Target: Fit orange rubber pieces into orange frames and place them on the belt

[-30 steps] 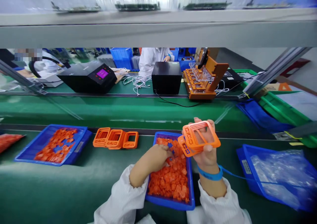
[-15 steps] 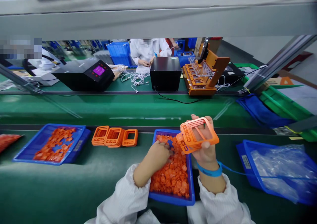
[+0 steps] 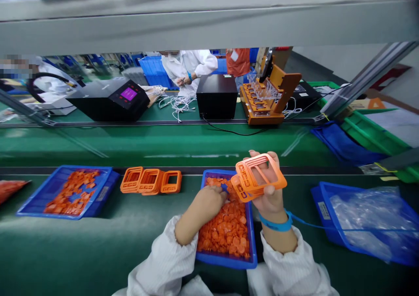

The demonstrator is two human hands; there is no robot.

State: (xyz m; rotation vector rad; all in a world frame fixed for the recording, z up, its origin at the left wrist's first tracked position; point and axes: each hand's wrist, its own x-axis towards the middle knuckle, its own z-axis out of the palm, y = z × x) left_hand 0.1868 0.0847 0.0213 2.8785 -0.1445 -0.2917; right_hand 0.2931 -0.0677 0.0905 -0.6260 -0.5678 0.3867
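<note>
My right hand (image 3: 269,200), with a blue wrist strap (image 3: 276,222) on it, grips several orange plastic frames (image 3: 278,180) stacked together. They are tilted above the far right corner of a blue tray (image 3: 225,260). Small flat orange plastic pieces (image 3: 225,235) fill most of that tray. My left hand (image 3: 211,202) reaches into its far left part, fingers curled down among the pieces; the fingertips are hidden, so what they pinch does not show.
More orange frames (image 3: 150,181) lie in overlapping groups left of the tray. Farther left is another blue tray (image 3: 28,206) with orange pieces. A blue bin (image 3: 322,232) holding clear plastic bags (image 3: 363,219) stands right. Beyond are black boxes (image 3: 216,97), an orange fixture (image 3: 268,99) and a co-worker (image 3: 193,64).
Both hands stay nearly in place; the frames in my right hand are still held. My left hand shifts only slightly in the tray. Across the bench, the co-worker has moved and someone in orange appears.
</note>
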